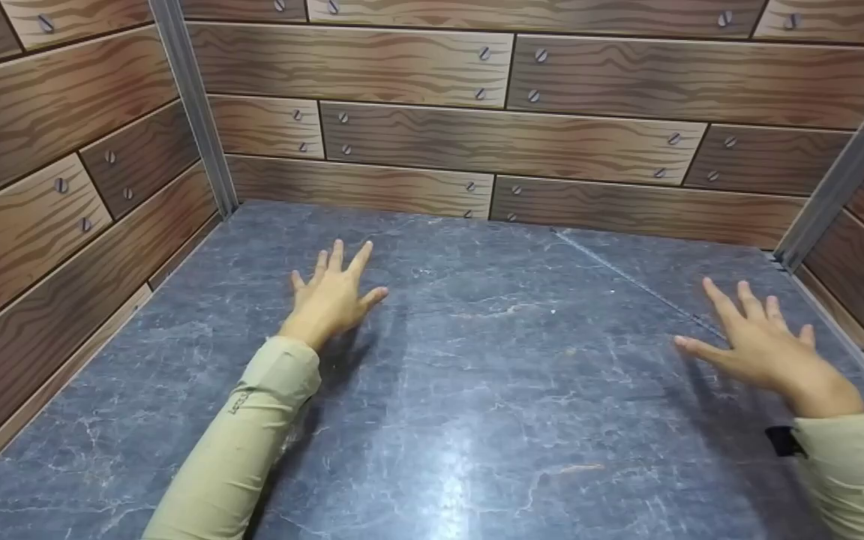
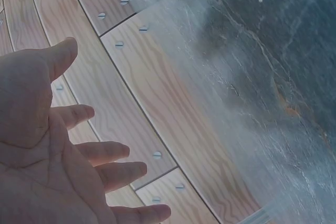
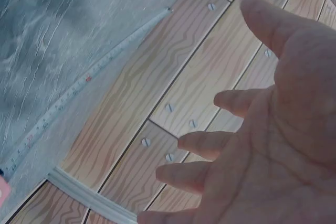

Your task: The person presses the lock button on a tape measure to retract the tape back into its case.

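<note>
My left hand (image 1: 327,296) is held over the left part of the dark marbled tabletop (image 1: 477,360), fingers spread and holding nothing. On the right, my right hand (image 1: 766,349) also has its fingers spread, and its palm shows bare in the right wrist view. Nearest to it is the pulled-out blade of a tape measure (image 1: 628,277), lying slantwise from the back edge toward that hand. Number marks show on the blade (image 3: 87,78) in the right wrist view. A pink corner (image 3: 3,191), seemingly its case, peeks in at the blade's near end; my right hand hides that end in the head view.
Wood-patterned panels (image 1: 417,139) with printed screws wall in the back and both sides. Grey corner posts (image 1: 196,105) stand at the back left and back right. A bright glare (image 1: 451,480) lies on the front of the tabletop.
</note>
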The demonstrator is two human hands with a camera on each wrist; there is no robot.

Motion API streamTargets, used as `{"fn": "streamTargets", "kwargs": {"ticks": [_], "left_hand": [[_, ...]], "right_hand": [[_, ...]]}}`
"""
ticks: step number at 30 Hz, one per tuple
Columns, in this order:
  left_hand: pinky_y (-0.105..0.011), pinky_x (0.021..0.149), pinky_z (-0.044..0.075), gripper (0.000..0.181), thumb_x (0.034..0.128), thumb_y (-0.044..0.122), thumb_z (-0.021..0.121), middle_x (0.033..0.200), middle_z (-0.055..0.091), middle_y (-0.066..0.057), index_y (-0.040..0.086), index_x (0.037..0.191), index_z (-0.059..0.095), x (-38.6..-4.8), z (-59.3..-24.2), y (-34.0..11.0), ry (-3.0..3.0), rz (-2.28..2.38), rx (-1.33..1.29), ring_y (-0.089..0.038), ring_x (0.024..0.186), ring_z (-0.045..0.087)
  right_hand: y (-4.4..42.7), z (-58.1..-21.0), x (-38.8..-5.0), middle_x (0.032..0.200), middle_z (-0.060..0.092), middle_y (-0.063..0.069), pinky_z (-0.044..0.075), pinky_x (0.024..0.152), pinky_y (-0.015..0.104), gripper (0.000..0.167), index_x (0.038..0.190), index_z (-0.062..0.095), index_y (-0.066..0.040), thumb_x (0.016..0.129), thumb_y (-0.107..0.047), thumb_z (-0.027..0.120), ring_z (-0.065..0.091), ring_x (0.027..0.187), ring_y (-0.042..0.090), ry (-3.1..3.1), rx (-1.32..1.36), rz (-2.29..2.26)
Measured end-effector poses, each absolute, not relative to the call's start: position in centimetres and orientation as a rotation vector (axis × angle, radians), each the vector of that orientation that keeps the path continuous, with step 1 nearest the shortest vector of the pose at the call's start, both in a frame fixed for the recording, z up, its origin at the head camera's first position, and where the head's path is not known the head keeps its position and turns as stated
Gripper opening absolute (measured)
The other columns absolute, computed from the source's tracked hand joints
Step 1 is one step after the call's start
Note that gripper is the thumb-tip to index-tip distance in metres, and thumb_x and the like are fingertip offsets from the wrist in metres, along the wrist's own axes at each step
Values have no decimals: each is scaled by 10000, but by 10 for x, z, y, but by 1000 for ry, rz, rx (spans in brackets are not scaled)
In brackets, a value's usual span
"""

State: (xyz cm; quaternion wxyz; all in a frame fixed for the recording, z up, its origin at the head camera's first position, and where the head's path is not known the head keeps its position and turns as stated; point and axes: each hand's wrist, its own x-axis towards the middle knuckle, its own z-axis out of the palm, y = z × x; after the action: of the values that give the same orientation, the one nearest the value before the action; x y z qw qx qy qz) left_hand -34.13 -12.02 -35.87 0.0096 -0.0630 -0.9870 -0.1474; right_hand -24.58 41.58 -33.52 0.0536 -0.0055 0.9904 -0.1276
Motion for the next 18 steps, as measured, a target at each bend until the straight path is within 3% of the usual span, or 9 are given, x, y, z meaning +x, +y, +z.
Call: {"fn": "streamTargets", "kwargs": {"ticks": [8,12,18], "left_hand": [[-817,1240,98,824,1076,563,564,1798,83,-217,322,1737,134,-343,-359,-119,-3083,-480,-199,-458,1661,131],[-812,1239,138,813,1077,554,569,1791,116,-233,304,1734,161,-344,-360,-118,-3084,-483,-208,-462,1654,162],[-797,1241,178,806,1074,556,575,1777,169,-249,294,1730,188,-346,-359,-115,-3082,-509,-216,-476,1637,215]], "right_hand": [[436,-335,-246,1636,-84,498,38,1040,956,1124,1710,-79,-100,1016,-718,552,-64,1427,810,2988,-65,-340],[446,-336,-247,1575,16,582,140,1056,936,1085,1685,25,23,1033,-620,607,46,1379,857,3013,-136,-318],[461,-341,-247,1499,136,635,252,1077,886,1050,1615,134,159,1034,-545,653,187,1377,804,3027,-171,-311]]}}
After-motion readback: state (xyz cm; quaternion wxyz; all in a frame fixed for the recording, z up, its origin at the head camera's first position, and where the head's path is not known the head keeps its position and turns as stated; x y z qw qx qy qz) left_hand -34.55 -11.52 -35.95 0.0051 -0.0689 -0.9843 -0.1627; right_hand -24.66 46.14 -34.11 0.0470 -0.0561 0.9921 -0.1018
